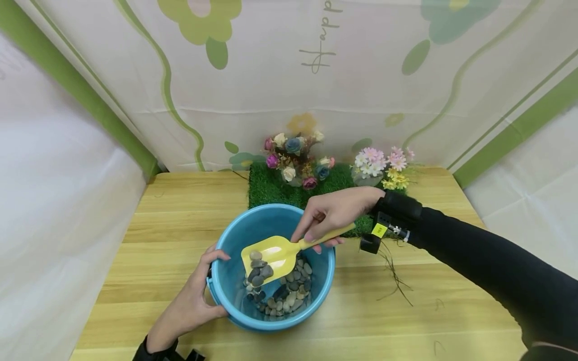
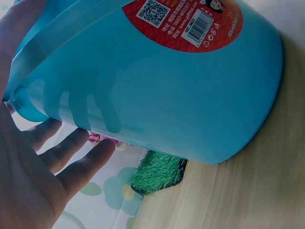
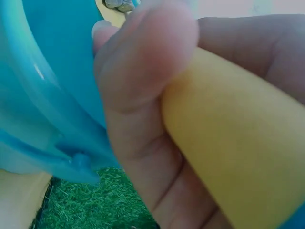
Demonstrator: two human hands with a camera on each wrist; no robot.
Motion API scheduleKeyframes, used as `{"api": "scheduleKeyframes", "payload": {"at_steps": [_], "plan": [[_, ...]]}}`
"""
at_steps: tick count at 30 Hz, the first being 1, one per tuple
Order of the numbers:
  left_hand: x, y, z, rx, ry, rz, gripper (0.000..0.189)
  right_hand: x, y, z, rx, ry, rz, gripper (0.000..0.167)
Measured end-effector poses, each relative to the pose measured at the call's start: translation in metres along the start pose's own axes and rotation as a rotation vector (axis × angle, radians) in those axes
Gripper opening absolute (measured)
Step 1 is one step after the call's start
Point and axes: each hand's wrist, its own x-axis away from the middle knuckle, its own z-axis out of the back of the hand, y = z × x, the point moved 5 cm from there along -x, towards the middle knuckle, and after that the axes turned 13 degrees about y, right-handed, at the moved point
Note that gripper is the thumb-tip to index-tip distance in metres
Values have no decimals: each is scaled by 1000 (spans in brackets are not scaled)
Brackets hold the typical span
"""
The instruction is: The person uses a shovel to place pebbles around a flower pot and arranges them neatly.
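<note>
A blue plastic bucket (image 1: 271, 326) stands on the wooden table with grey, white and dark pebbles (image 1: 295, 288) at its bottom. My right hand (image 1: 331, 213) grips the handle of a yellow toy shovel (image 1: 271, 253) over the bucket. Several pebbles lie on the shovel's blade, inside the bucket's mouth. In the right wrist view, the thumb and fingers wrap the yellow handle (image 3: 238, 138). My left hand (image 1: 198, 288) holds the bucket's left rim, a finger reaching over the edge. Its other fingers (image 2: 78, 164) lie against or close to the outer wall in the left wrist view.
Behind the bucket lies a green artificial grass mat (image 1: 259, 185). On it are a mixed rose bunch (image 1: 293, 160) and pink, white and yellow flowers (image 1: 381, 165). Dark thin strands (image 1: 395, 276) lie on the table at right. A printed curtain (image 1: 271, 85) hangs behind.
</note>
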Motion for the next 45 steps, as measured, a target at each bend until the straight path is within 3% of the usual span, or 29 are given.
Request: {"api": "scheduleKeyframes", "payload": {"at_steps": [16, 26, 37, 45], "plan": [[0, 0, -1, -7, 5, -15, 92, 53, -10, 27, 29, 194, -6, 35], [-1, 1, -2, 5, 2, -18, 92, 102, -4, 51, 89, 356, -36, 36], [-1, 1, -1, 13, 2, -17, 92, 153, 40, 71, 65, 479, -40, 37], [0, 0, -1, 5, 3, -9, 93, 183, 91, 73, -6, 565, -162, 39]]}}
